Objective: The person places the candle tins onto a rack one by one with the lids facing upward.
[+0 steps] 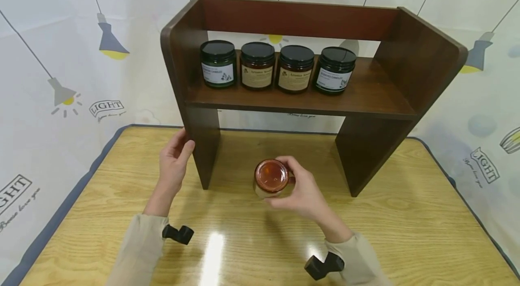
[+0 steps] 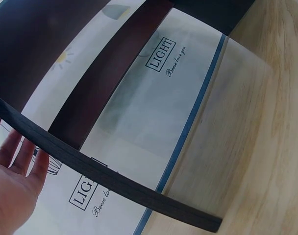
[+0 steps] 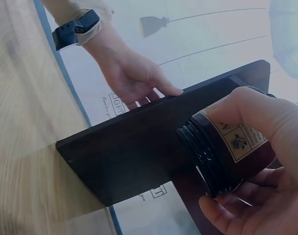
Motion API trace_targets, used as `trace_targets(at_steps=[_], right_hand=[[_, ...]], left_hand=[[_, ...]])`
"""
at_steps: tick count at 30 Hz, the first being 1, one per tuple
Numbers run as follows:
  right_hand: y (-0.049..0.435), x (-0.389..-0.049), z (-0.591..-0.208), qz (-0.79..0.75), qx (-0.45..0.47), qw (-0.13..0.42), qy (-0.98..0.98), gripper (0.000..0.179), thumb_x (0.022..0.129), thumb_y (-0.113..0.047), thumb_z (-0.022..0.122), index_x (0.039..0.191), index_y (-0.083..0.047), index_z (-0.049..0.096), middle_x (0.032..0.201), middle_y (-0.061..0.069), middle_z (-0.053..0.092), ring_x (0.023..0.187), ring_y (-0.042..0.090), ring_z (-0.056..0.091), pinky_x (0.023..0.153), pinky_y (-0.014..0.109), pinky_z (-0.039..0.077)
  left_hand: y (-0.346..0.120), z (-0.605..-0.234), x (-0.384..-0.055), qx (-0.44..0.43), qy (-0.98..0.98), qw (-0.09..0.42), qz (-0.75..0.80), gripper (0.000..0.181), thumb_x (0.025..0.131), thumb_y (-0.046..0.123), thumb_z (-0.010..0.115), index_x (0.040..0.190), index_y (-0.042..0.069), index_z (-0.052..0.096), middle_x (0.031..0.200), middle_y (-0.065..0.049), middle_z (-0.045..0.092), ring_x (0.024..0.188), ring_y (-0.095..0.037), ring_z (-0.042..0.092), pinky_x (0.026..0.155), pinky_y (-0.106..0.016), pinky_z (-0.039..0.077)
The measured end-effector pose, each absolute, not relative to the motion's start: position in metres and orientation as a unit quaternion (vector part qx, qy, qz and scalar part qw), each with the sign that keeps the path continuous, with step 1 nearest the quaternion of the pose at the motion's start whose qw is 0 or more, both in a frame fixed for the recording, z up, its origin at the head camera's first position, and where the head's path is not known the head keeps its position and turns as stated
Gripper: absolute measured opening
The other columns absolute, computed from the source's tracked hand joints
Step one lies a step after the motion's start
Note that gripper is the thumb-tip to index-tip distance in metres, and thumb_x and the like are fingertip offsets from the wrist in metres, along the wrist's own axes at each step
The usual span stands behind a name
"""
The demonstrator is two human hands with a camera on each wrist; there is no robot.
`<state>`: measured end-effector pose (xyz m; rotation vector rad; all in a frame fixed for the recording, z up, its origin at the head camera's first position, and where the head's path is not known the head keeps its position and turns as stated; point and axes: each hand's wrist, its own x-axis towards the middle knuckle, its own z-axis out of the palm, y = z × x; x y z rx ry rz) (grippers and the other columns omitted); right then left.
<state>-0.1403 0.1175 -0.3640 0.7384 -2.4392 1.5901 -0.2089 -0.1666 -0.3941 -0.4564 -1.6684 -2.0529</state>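
My right hand (image 1: 302,193) grips an amber glass candle jar (image 1: 271,177) between thumb and fingers, turned bottom up. In the right wrist view its black lid (image 3: 200,159) faces toward the table, and part of a tan label (image 3: 237,139) shows. The jar is in front of the opening under the dark brown wooden shelf (image 1: 284,104). At the shelf's left side panel, my left hand (image 1: 172,164) has its thumb at the front edge and its fairly straight fingers (image 2: 24,156) along the outer face.
On the shelf board stand several lidded candle jars in a row: a green one (image 1: 218,65) at each end, amber ones (image 1: 257,67) between. The shelf's right side panel (image 1: 361,155) stands on the wooden table (image 1: 406,232). A printed wall covering (image 1: 134,60) lies behind.
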Motion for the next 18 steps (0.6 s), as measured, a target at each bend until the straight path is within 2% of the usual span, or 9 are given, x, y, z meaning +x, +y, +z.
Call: trace_targets(at_steps=[18], right_hand=[[0.147,-0.133,-0.348,0.503,0.224,0.096,-0.829,0.066,0.057,-0.001,0.084,0.115,-0.005,0.052,0.105,0.004,0.062,0.09,0.013,0.06,0.077,0.026,0.05]], left_hand=[[-0.166,-0.394,-0.209,-0.168,-0.604,0.228,-0.745,0.033,0.092,0.001,0.056,0.112,0.025,0.066,0.104,0.01,0.063,0.092,-0.004,0.055,0.079,-0.016,0.044]])
